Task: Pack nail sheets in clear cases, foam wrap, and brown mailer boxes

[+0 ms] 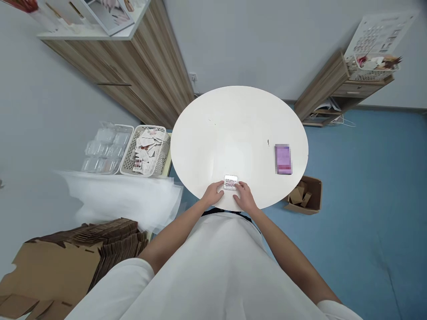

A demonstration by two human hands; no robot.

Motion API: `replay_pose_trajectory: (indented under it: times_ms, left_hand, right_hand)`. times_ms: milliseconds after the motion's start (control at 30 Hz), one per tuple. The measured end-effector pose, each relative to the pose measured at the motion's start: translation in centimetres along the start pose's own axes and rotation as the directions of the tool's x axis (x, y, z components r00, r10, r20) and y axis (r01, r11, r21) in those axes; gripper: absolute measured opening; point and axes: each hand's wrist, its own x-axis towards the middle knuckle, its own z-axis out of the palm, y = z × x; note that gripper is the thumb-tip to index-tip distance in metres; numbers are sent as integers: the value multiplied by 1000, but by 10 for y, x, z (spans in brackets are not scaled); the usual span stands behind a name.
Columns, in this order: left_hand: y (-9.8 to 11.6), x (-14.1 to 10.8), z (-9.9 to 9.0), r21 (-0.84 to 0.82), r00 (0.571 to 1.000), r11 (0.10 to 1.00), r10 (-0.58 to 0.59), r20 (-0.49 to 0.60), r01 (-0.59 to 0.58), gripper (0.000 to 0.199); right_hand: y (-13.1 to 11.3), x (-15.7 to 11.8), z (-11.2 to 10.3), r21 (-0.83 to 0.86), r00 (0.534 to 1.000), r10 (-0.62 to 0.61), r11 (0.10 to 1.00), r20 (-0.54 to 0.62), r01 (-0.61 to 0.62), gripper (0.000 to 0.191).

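Note:
A small clear plastic case (231, 181) with rows of small dark and reddish pieces inside lies flat near the front edge of the round white table (240, 120). On its left side is my left hand (213, 194), thumb and fingers apart, the fingertips close to the case's edge; whether they touch it I cannot tell. My right hand (245, 196) is at the right side, its fingers spread and the fingertips on the case's right edge. Farther right on the table lies a purple packet (283, 159), blurred by pixelation.
To the left stand a white basket of printed cards (125, 171) and a tray of clear cases (108, 149). Translucent sheets (126, 195) and folded cardboard boxes (53, 271) lie nearer. Below the table's right edge is an open carton (316, 195). A wooden cabinet (156, 66) stands behind.

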Motion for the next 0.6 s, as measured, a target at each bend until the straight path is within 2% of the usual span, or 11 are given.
replay_pose_trajectory:
  times_ms: [133, 200, 300, 467, 533, 600]
  left_hand:
    - [-12, -3, -10, 153, 986, 975, 164, 10, -164, 46]
    - [-18, -4, -13, 227, 969, 942, 241, 52, -246, 41]
    - [-23, -5, -15, 328, 950, 892, 288, 117, -311, 41]
    - [-22, -9, -13, 473, 926, 797, 346, 152, -375, 53]
    - [-21, -9, -12, 515, 916, 760, 370, 157, -396, 41]
    - [-21, -8, -11, 551, 918, 739, 365, 157, -388, 19]
  right_hand:
    - [-4, -9, 1, -276, 987, -130, 949, 99, 153, 28]
    - [-5, -12, 4, -389, 979, -141, 902, 147, 189, 18]
    - [-5, -14, 10, -491, 979, -132, 850, 156, 192, 9]
    - [-6, -10, 16, -509, 991, -99, 850, 93, 133, 19]
    - [-8, -9, 13, -462, 996, -73, 883, 47, 86, 20]
    - [-9, -9, 9, -402, 998, -59, 914, 20, 62, 22]
